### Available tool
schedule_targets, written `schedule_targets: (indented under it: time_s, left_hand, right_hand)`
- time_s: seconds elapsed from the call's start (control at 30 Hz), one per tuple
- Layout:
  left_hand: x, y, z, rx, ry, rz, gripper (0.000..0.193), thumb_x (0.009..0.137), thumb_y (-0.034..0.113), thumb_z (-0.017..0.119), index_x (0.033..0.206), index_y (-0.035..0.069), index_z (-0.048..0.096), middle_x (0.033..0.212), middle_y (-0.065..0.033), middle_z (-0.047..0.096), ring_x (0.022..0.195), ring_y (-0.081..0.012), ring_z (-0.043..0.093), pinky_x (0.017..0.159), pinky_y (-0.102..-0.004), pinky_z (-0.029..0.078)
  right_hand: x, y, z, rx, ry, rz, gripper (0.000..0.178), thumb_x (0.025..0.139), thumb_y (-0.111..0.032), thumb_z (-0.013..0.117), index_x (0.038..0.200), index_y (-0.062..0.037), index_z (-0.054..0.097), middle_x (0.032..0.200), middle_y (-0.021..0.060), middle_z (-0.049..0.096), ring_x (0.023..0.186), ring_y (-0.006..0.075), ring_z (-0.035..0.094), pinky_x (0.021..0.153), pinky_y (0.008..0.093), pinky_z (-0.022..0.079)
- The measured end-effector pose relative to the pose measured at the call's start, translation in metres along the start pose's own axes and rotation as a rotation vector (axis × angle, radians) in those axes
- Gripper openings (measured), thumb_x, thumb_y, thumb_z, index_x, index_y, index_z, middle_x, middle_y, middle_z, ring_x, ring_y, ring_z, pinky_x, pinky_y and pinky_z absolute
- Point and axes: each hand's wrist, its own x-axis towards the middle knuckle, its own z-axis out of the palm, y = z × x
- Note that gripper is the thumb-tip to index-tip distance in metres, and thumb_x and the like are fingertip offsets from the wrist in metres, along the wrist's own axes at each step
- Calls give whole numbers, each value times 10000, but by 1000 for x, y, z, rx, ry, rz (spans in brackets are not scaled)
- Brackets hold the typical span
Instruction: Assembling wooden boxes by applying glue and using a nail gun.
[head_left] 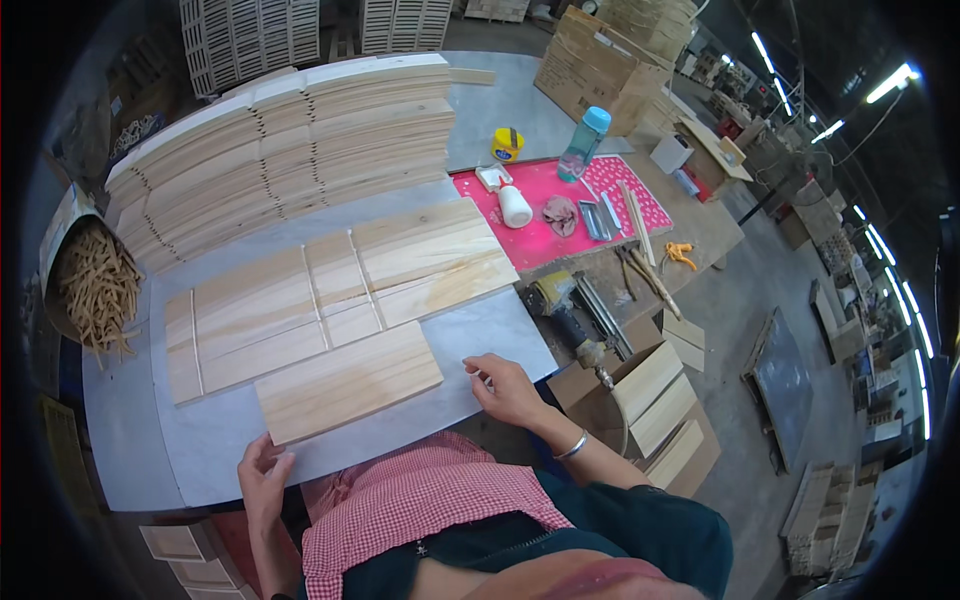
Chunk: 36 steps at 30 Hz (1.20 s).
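Note:
A short, plain wooden board [350, 385] lies on the pale tabletop, close to my body. My left hand [263, 480] is at its lower left corner, fingers bent, thumb apart and fingertips at the board's edge. Beyond the right end of that board, my right hand [507, 390] hovers over the tabletop with loosely bent fingers and nothing visible in them. Behind the short board lies a wider wooden panel [430, 245], crossed by three thin pale lines; whether these are grooves or strips I cannot tell. The short board's far edge meets or overlaps the panel.
Tall stacks of boards [380, 130] stand at the back. A container of wood strips [98, 285] is at the left. On a pink mat [535, 245] are a white bottle [514, 207], blue bottle [583, 145] and cloth [560, 215]. A nail gun [565, 315] lies right.

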Motion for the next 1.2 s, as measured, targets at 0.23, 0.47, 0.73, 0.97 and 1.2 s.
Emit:
schedule_targets:
  time_s: [0.23, 0.47, 0.73, 0.97, 1.2]
  left_hand:
    - [-6, 2, 7, 431, 115, 169, 436, 783, 14, 689, 1210, -46, 629, 1060, -140, 676, 903, -249, 636, 853, -335, 502]
    - [8, 10, 13, 645, 213, 238, 275, 856, 104, 697, 1104, -15, 698, 964, -106, 725, 802, -218, 656, 760, -313, 504]
    - [3, 5, 14, 722, 277, 244, 233, 855, 130, 730, 1030, -23, 733, 919, -106, 740, 737, -197, 655, 704, -291, 506]
    - [3, 9, 11, 689, 253, 251, 226, 856, 131, 736, 1004, -39, 740, 892, -105, 742, 732, -186, 645, 705, -285, 509]
    - [4, 10, 10, 694, 226, 225, 223, 854, 119, 741, 998, -51, 739, 864, -102, 742, 727, -177, 635, 707, -285, 512]
  right_hand:
    - [-16, -17, 25, -100, -123, -3, 306, 824, -106, 589, 1107, -15, 660, 1000, 149, 672, 826, 329, 651, 739, 390, 526]
    - [-7, -21, 12, -126, 83, -1, 191, 825, -92, 686, 1002, -22, 701, 834, 101, 684, 652, 226, 602, 623, 327, 504]
    - [-2, -27, 20, -125, 48, -75, 112, 836, -34, 726, 937, 13, 714, 815, 64, 688, 622, 135, 568, 589, 250, 481]
    - [7, -26, 27, -176, 63, -166, 49, 825, -9, 716, 869, 11, 712, 762, 48, 660, 576, 142, 529, 550, 262, 442]
    - [16, -24, 20, -152, 1, -236, 32, 817, -10, 717, 843, 4, 705, 723, 42, 621, 539, 156, 483, 524, 292, 401]
